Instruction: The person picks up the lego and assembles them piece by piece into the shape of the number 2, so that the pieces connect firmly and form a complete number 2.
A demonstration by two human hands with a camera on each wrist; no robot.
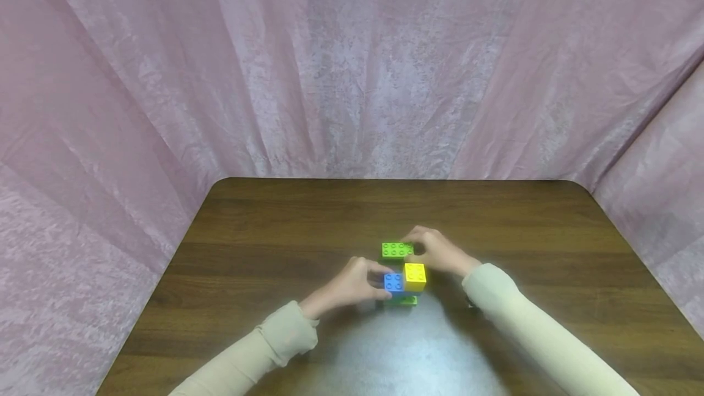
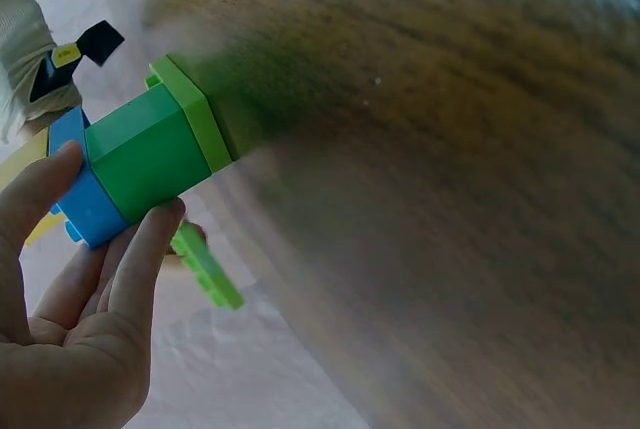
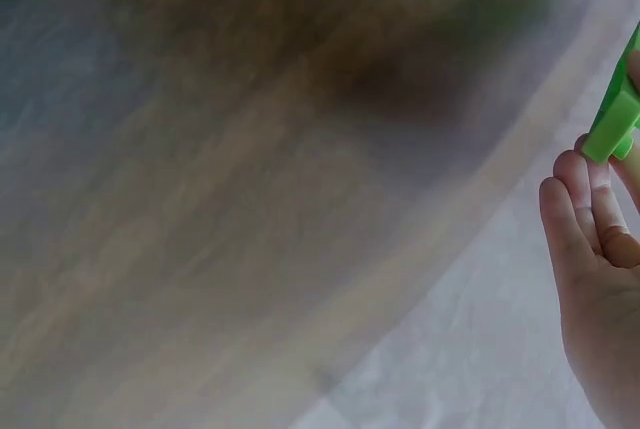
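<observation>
In the head view my left hand (image 1: pixel 349 283) pinches the blue brick (image 1: pixel 393 282) of a small stack between thumb and fingers. A yellow brick (image 1: pixel 414 277) sits on the blue one's right part. Below the blue, the left wrist view shows a dark green brick (image 2: pixel 148 157) and a light green plate (image 2: pixel 192 114) at the base. Just behind the stack, my right hand (image 1: pixel 434 249) pinches the right end of a studded light green plate (image 1: pixel 393 250), apart from the stack. Only an end of this plate (image 3: pixel 612 125) appears at the right wrist view's edge.
A brown wooden table (image 1: pixel 275 219) with rounded far corners lies under both hands. Pink velvety curtains (image 1: pixel 374 66) hang behind it and along both sides. Light glares off the tabletop in front of the stack.
</observation>
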